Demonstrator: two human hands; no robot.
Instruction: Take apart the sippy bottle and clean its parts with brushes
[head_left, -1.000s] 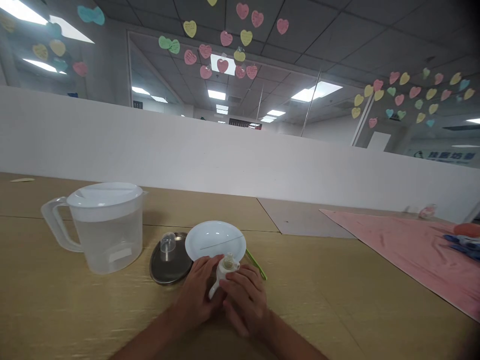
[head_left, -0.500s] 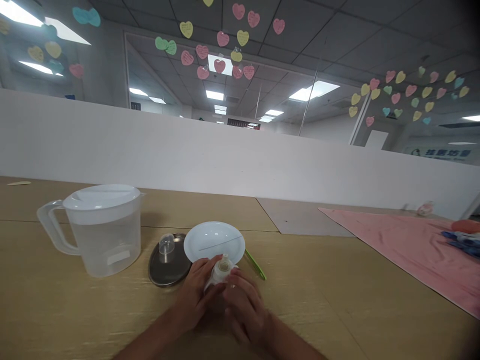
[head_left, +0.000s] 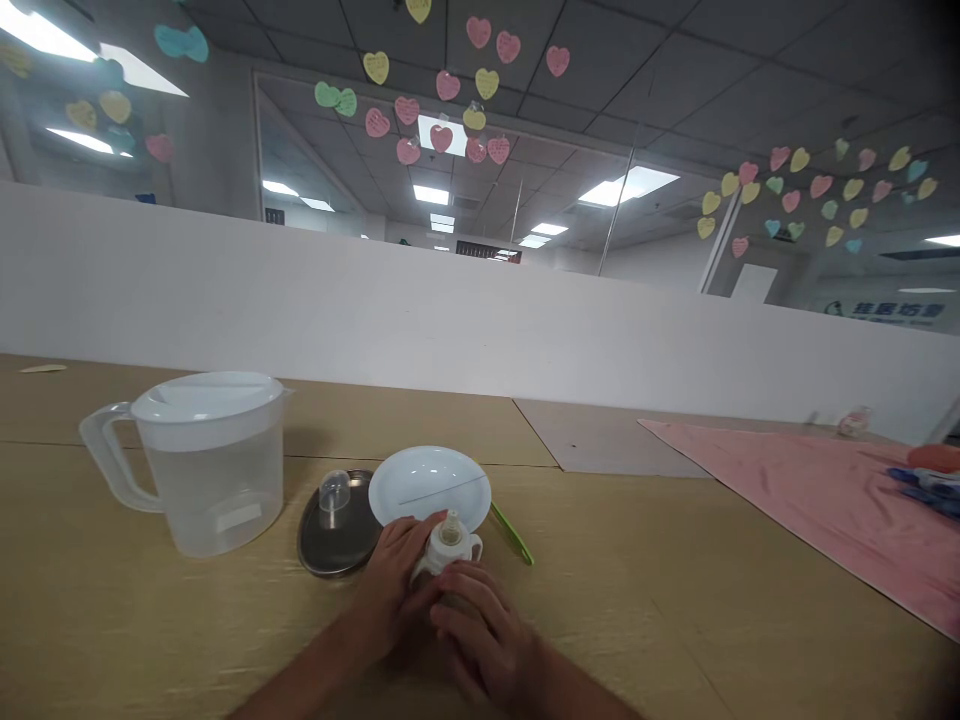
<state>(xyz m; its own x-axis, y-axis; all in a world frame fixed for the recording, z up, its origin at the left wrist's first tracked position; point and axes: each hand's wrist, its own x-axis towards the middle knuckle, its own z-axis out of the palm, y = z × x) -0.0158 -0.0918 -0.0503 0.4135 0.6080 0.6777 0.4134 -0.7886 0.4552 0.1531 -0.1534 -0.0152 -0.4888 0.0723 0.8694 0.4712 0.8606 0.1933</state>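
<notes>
A white baby bottle (head_left: 444, 551) with a clear teat stands upright in front of me, and a loop handle shows on its right side. My left hand (head_left: 390, 575) is closed around the bottle's left side. On the near side, my right hand (head_left: 480, 620) has its fingers curled against the bottle below the collar. Both hands hide the lower body of the bottle. Just behind it is a white bowl (head_left: 429, 470), with a thin line across its inside. Beside the bowl lies a slim green tool (head_left: 513, 533), its kind unclear.
To the left stands a lidded clear pitcher (head_left: 217, 480) with a side handle. A dark metal tray (head_left: 330, 550) carries a small clear cap (head_left: 334, 491). Pink cloth (head_left: 810, 500) covers the table's right side, with an orange and blue item (head_left: 930, 475) on it. A white partition (head_left: 450, 310) rises behind.
My right hand has slid down and toward me along the bottle, uncovering its right handle. My left hand keeps its hold. The bowl, tray and pitcher stay in place.
</notes>
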